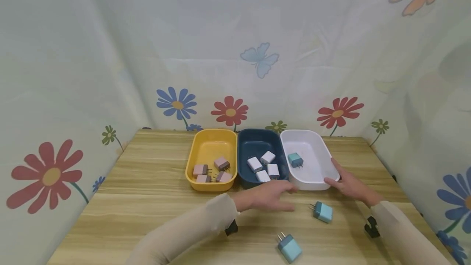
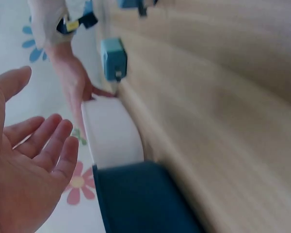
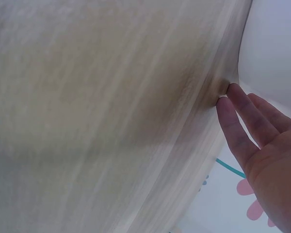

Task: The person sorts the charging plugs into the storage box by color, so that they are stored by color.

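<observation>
My left hand (image 1: 270, 195) hovers over the table just in front of the navy bin, fingers spread and holding nothing. The right hand (image 1: 349, 184) touches the front right corner of the white bin (image 1: 316, 154), thumb at its front and straight fingers along its outer side. Inside that bin lies a teal charger plug (image 1: 295, 160). Two more teal plugs lie on the wood-grain table: one charger plug (image 1: 323, 212) between the hands, another charger plug (image 1: 289, 248) nearer the front. In the right wrist view, fingertips (image 3: 226, 108) reach down beside the white bin's wall.
Left of the white bin stand the navy bin (image 1: 257, 134) with several white charger plugs (image 1: 254, 164) and the yellow bin (image 1: 211, 134) with several pink charger plugs (image 1: 200, 169). All three bins sit side by side. A flowered curtain (image 1: 206, 32) hangs behind the table (image 1: 147, 207).
</observation>
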`<action>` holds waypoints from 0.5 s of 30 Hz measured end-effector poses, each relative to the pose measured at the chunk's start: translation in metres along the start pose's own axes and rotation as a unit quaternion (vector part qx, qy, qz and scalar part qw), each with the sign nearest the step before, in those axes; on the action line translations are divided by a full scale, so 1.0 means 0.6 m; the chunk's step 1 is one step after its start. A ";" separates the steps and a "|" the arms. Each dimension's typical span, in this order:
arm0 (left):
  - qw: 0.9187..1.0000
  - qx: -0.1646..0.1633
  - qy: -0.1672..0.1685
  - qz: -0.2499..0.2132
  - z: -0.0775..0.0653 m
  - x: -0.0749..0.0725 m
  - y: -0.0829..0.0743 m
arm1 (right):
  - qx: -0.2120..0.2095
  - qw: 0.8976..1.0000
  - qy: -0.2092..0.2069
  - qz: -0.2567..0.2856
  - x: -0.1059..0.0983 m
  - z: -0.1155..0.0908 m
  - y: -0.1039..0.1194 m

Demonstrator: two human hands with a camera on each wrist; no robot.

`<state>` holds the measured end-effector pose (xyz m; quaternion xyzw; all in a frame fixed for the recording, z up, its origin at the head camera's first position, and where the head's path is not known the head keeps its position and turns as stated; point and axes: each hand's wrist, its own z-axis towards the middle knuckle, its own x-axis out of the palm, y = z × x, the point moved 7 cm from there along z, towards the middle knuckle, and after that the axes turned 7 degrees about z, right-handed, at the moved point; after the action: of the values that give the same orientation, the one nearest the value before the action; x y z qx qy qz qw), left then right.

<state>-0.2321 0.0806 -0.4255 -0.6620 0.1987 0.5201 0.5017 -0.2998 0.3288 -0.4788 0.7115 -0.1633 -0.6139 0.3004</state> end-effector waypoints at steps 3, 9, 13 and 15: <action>0.999 0.029 0.035 0.002 -0.005 0.020 -0.015 | 0.001 1.000 0.002 0.002 -0.002 -0.001 0.003; 0.994 0.075 0.084 0.003 -0.013 0.057 -0.035 | -0.001 1.000 0.000 0.003 -0.003 -0.002 0.002; 0.989 0.080 0.121 -0.005 -0.020 0.079 -0.039 | 0.000 1.000 0.002 0.001 -0.002 0.000 -0.001; 0.987 0.087 0.134 -0.001 -0.023 0.089 -0.040 | 0.000 1.000 0.002 -0.002 -0.002 0.001 -0.004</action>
<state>-0.1862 0.0924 -0.4623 -0.6797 0.3078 0.4072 0.5268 -0.3009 0.3310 -0.4794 0.7133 -0.1616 -0.6126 0.2996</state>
